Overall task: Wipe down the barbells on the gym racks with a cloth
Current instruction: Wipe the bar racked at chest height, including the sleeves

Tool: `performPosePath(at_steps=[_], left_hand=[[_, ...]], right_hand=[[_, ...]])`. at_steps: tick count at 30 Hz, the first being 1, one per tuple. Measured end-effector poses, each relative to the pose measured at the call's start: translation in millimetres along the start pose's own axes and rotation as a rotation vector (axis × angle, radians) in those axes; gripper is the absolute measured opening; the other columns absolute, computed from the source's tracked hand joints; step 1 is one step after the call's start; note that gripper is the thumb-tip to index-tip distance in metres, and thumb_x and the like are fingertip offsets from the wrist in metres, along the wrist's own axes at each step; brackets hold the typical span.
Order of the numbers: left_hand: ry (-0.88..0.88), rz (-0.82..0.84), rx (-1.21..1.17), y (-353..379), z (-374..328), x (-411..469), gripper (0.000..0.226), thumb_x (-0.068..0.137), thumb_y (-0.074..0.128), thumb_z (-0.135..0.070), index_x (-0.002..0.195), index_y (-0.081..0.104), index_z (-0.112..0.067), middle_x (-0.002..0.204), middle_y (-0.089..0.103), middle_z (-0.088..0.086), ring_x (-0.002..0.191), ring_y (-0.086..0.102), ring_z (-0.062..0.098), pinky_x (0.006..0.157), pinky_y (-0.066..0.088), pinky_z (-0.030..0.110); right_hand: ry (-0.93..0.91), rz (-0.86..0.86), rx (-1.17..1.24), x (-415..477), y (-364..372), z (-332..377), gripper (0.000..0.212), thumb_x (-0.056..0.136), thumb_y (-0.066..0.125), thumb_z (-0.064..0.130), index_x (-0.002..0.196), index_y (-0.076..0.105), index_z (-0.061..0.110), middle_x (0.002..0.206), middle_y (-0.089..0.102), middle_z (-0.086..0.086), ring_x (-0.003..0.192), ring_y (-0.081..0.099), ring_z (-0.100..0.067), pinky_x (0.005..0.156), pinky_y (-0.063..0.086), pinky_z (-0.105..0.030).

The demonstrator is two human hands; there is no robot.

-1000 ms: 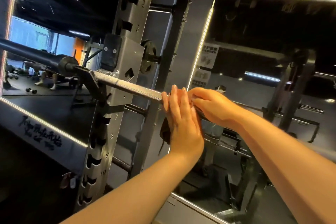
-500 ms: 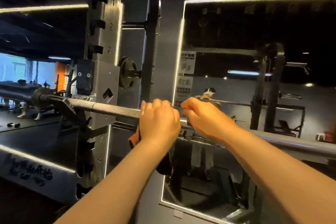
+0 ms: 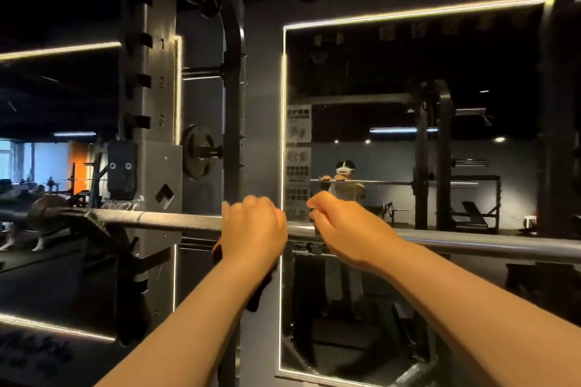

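A steel barbell [image 3: 176, 220] lies level across the view, resting in the hook of the grey rack upright [image 3: 147, 104] on the left. My left hand [image 3: 253, 229] curls over the bar near its knurled part. A dark cloth [image 3: 259, 295] hangs down below that hand, and most of it is hidden by the hand and wrist. My right hand [image 3: 342, 226] grips the bar a short way to the right, fingers curled over the top. The two hands are apart.
A small black weight plate [image 3: 196, 152] sits on a peg behind the upright. A lit-edged wall mirror [image 3: 408, 72] stands straight ahead and reflects a person and another rack. The bar's loaded sleeve [image 3: 47, 210] juts out to the left. The floor below is dark.
My left hand went from flat fingers against the bar to a curled grip over it. The view swung left to right, so the bar now looks level. The hands sit slightly further apart.
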State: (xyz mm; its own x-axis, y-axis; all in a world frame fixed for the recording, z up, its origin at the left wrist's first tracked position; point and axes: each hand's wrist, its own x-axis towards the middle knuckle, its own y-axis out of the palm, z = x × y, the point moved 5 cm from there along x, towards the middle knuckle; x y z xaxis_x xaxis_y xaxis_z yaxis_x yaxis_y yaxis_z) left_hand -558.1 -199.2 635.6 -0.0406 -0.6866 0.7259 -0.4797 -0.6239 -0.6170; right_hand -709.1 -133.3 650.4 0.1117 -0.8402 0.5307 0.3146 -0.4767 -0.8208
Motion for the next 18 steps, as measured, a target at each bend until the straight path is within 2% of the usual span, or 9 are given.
performPosePath(at_steps=[3,5,7,9,11,12,13,15,18], left_hand=[[0.105,0.095,-0.008,6.0,-35.5,-5.8,0.026,0.102,0.043,-0.03,0.113,0.064,-0.018,0.11,0.065,0.003,0.107,0.062,0.024,0.118,0.032,0.049],[0.177,0.143,-0.073,6.9,-45.4,-6.7,0.029,0.105,0.04,-0.033,0.122,0.059,-0.021,0.113,0.064,0.001,0.105,0.062,0.022,0.105,0.046,0.044],[0.21,0.177,-0.18,-0.7,-43.8,-5.7,0.028,0.105,0.04,-0.037,0.125,0.056,-0.027,0.104,0.065,-0.005,0.094,0.062,0.016,0.091,0.053,0.04],[0.151,0.158,-0.136,-7.3,-23.2,0.4,0.025,0.104,0.038,-0.036,0.113,0.06,-0.028,0.092,0.064,-0.01,0.086,0.058,0.013,0.098,0.046,0.038],[0.043,0.094,-0.019,-12.2,-5.1,8.8,0.029,0.103,0.035,-0.032,0.098,0.063,-0.026,0.091,0.065,-0.007,0.091,0.059,0.019,0.116,0.028,0.045],[-0.012,0.082,-0.023,-12.0,-2.1,9.9,0.032,0.103,0.034,-0.031,0.095,0.064,-0.024,0.094,0.066,-0.003,0.095,0.061,0.024,0.117,0.026,0.049],[-0.034,0.079,-0.034,-10.5,-5.4,8.5,0.033,0.103,0.034,-0.029,0.093,0.065,-0.021,0.097,0.066,0.001,0.097,0.062,0.029,0.113,0.032,0.048],[-0.005,0.061,-0.035,-4.4,-22.0,2.1,0.033,0.103,0.035,-0.029,0.09,0.064,-0.017,0.094,0.065,0.004,0.094,0.063,0.031,0.096,0.046,0.044],[0.058,0.054,-0.01,5.8,-53.3,-7.1,0.03,0.101,0.035,-0.035,0.098,0.062,-0.021,0.096,0.064,0.0,0.09,0.058,0.023,0.082,0.047,0.038]], right_hand=[[0.02,-0.003,0.002,-7.5,-5.7,-2.9,0.03,0.111,0.032,0.029,0.137,0.046,0.026,0.105,0.062,0.003,0.092,0.062,-0.016,0.09,0.056,-0.044],[0.027,0.005,0.014,-11.6,-8.4,-3.4,0.031,0.11,0.033,0.026,0.139,0.045,0.026,0.12,0.064,-0.001,0.104,0.063,-0.018,0.095,0.054,-0.045],[0.027,0.009,0.024,-16.2,-11.8,-6.1,0.033,0.11,0.033,0.026,0.142,0.042,0.027,0.131,0.063,-0.002,0.112,0.062,-0.019,0.098,0.053,-0.045],[0.025,0.021,0.025,-19.8,-12.4,-9.3,0.034,0.111,0.034,0.027,0.144,0.041,0.027,0.13,0.063,-0.002,0.111,0.061,-0.017,0.099,0.053,-0.042],[0.026,0.021,0.017,-26.5,-15.6,-15.5,0.034,0.111,0.035,0.026,0.145,0.041,0.027,0.128,0.062,0.0,0.108,0.061,-0.015,0.097,0.053,-0.039],[0.026,0.016,0.005,-30.0,-17.4,-18.6,0.034,0.111,0.035,0.026,0.144,0.042,0.026,0.127,0.061,0.0,0.108,0.06,-0.015,0.097,0.053,-0.039],[0.026,0.009,-0.01,-33.7,-19.1,-21.5,0.033,0.111,0.036,0.025,0.144,0.042,0.026,0.126,0.061,0.0,0.109,0.06,-0.016,0.097,0.053,-0.04],[0.028,-0.006,-0.037,-39.6,-22.2,-27.2,0.034,0.111,0.036,0.027,0.144,0.042,0.026,0.13,0.06,-0.001,0.114,0.059,-0.019,0.099,0.052,-0.042],[0.042,-0.033,-0.1,-48.1,-27.0,-38.1,0.034,0.111,0.034,0.03,0.144,0.043,0.025,0.131,0.061,-0.002,0.117,0.057,-0.022,0.1,0.05,-0.041]])
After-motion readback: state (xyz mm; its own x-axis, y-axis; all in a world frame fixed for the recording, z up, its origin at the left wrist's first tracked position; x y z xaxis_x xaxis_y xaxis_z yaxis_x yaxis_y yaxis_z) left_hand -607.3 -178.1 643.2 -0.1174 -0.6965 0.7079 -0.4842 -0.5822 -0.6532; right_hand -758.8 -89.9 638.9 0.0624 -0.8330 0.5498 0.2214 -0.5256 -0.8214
